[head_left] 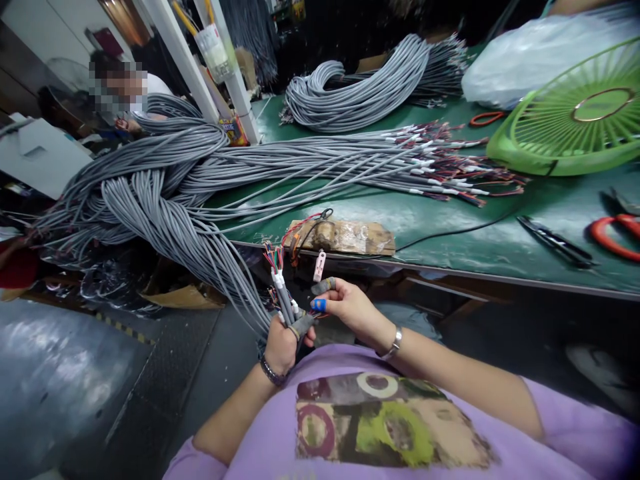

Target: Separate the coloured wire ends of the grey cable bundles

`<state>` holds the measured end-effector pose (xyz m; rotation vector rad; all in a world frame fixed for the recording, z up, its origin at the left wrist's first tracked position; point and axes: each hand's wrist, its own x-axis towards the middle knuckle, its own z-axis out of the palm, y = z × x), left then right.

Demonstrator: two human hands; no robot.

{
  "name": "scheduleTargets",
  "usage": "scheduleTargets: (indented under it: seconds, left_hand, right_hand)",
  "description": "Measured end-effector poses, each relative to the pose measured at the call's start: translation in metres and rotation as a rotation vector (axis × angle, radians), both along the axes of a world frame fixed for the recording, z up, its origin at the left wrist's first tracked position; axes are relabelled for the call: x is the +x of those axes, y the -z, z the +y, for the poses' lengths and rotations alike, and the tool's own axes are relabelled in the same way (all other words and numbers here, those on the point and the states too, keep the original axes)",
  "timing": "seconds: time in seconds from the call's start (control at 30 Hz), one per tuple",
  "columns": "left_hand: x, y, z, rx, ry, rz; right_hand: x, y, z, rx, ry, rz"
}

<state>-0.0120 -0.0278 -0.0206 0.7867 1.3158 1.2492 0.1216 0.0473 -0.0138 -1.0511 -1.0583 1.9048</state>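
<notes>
My left hand [281, 343] is closed around several grey cables [286, 303] near their stripped ends, with a grey cover on the thumb. Above that grip, fanned coloured wires [273, 257] stick up from white-wrapped cable ends. My right hand [357, 312] is just to the right, its thumb and forefinger pinched together at thin wires [320, 315] that come from the held bundle. Blue tape [319, 305] wraps the right thumb, and a grey cover [323, 286] sits on a finger. The fingertips partly hide the wires between them.
A large pile of grey cables [165, 200] hangs over the left end of the green table [450, 233]. A wooden block [360, 237] lies at its front edge. Rightward are tweezers [555, 241], red-handled pliers [617, 233] and a green fan [575, 113]. A co-worker [123, 87] sits at the back left.
</notes>
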Motion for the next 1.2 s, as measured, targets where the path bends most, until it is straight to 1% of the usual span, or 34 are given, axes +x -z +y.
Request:
scheduleTargets:
  seconds: [0.07,0.17,0.2,0.27,0.33,0.37,0.47,0.53,0.57,0.6,0.7,0.73,0.77,0.83,0.9,0.93,1.0,1.1,1.2]
  left_hand:
    - [-0.001,-0.002,-0.001,-0.006,0.011,-0.023]
    - [-0.003,-0.007,-0.002,-0.016,0.039,-0.076]
    - [-0.005,-0.008,-0.002,-0.022,0.046,-0.095]
    - [-0.006,-0.012,-0.001,-0.036,0.051,-0.134]
    - [-0.006,-0.015,0.002,-0.049,0.059,-0.172]
    - [-0.005,-0.017,0.005,-0.053,0.064,-0.192]
    - [0.000,-0.023,0.014,-0.055,0.073,-0.249]
    - [0.005,-0.027,0.020,-0.056,0.072,-0.277]
    - [0.007,-0.028,0.022,-0.058,0.068,-0.286]
    - [0.009,-0.029,0.025,-0.063,0.064,-0.291]
    - [0.012,-0.031,0.030,-0.077,0.055,-0.293]
    - [0.013,-0.030,0.031,-0.087,0.053,-0.297]
    - [0.014,-0.030,0.033,-0.097,0.054,-0.304]
    - [0.015,-0.028,0.036,-0.105,0.051,-0.320]
    - [0.015,-0.027,0.039,-0.098,0.050,-0.327]
    - [0.016,-0.026,0.040,-0.091,0.047,-0.325]
    - [0.016,-0.025,0.042,-0.091,0.048,-0.318]
    - [0.016,-0.023,0.042,-0.103,0.056,-0.304]
    - [0.016,-0.020,0.041,-0.115,0.043,-0.299]
  right_hand:
    - [0.003,0.004,0.006,-0.064,0.066,0.044]
    - [0.012,0.008,0.019,-0.164,0.215,0.129]
    - [0.015,0.009,0.024,-0.200,0.232,0.160]
    - [0.021,0.009,0.033,-0.301,0.151,0.225]
    - [0.023,0.006,0.040,-0.379,-0.014,0.281]
    - [0.023,0.005,0.042,-0.393,-0.095,0.305]
    - [0.017,-0.001,0.047,-0.360,-0.277,0.356]
    - [0.012,-0.003,0.048,-0.299,-0.315,0.364]
    - [0.009,-0.003,0.048,-0.244,-0.292,0.353]
    - [0.007,-0.003,0.047,-0.171,-0.239,0.329]
    - [0.001,0.000,0.044,0.078,0.008,0.184]
    - [0.000,0.001,0.042,0.132,0.066,0.144]
    - [-0.001,0.001,0.041,0.152,0.088,0.125]
    - [-0.004,0.002,0.039,0.093,0.047,0.174]
    - [-0.007,0.003,0.039,-0.056,-0.015,0.298]
    - [-0.008,0.003,0.039,-0.132,-0.028,0.360]
    - [-0.011,0.003,0.040,-0.241,-0.010,0.448]
    - [-0.015,0.004,0.042,-0.311,0.033,0.483]
    - [-0.016,0.003,0.043,-0.318,0.057,0.476]
